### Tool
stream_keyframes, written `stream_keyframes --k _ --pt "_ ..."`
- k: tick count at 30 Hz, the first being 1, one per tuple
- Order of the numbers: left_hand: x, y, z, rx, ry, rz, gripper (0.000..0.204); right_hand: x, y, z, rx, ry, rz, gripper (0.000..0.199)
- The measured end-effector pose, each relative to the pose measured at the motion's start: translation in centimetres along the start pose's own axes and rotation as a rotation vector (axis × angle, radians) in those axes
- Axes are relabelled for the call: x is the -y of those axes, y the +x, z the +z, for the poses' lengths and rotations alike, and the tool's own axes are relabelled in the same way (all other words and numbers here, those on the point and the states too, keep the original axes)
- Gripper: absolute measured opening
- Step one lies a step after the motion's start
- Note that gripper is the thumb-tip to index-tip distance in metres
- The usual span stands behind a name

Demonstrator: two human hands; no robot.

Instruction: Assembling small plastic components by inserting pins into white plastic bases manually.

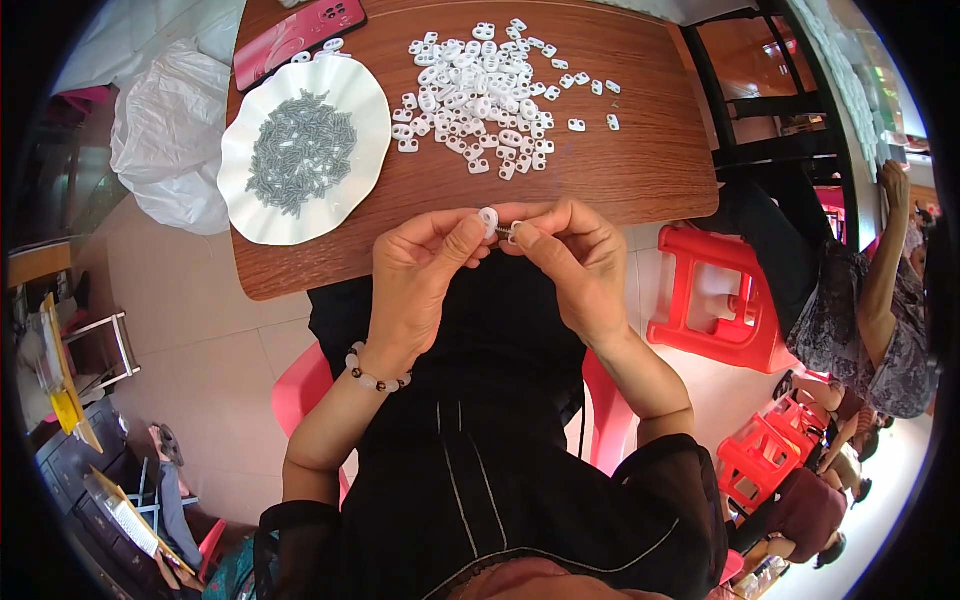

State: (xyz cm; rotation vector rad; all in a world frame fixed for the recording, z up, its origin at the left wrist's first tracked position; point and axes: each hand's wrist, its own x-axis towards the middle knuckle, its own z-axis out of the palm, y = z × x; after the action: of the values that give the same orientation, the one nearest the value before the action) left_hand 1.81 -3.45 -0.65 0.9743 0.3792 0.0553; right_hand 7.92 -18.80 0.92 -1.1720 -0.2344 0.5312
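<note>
My left hand (pixel 425 270) pinches a white oval plastic cord-lock piece (pixel 489 220) between thumb and fingers, at the table's near edge. Opposite it, my right hand (pixel 580 265) is closed on a smaller white plastic piece (pixel 515 232), mostly covered by the thumb. A short metal spring (pixel 504 230) bridges the gap between the two pieces. Beyond my hands lies a loose pile of white plastic cord-lock pieces (pixel 480 85), some oval, some smaller with two holes. To the left, a white wavy-rimmed plate (pixel 236 190) bears a heap of small metal springs (pixel 303 145).
All this rests on a brown wooden table (pixel 630 120). A pink phone (pixel 300 38) lies at its far left, beside a white plastic bag (pixel 172 135). Red stools (pixel 715 300) stand at the right, where other people sit. Pink chair sides (pixel 303 385) flank me.
</note>
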Motion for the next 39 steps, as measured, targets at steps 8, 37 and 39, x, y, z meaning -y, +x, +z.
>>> stream_keyframes --k 8,37,39 --pt "-0.02 -0.03 0.06 -0.017 0.017 0.006 0.022 0.05 -0.02 0.02 0.002 -0.004 0.004 0.004" --pt "-0.68 -0.12 0.25 -0.004 0.011 0.001 0.017 0.26 0.22 -0.23 -0.074 -0.026 0.049 0.010" --pt "-0.62 -0.18 0.30 0.023 0.103 0.035 0.016 0.19 0.15 -0.18 -0.077 -0.016 0.049 0.010"
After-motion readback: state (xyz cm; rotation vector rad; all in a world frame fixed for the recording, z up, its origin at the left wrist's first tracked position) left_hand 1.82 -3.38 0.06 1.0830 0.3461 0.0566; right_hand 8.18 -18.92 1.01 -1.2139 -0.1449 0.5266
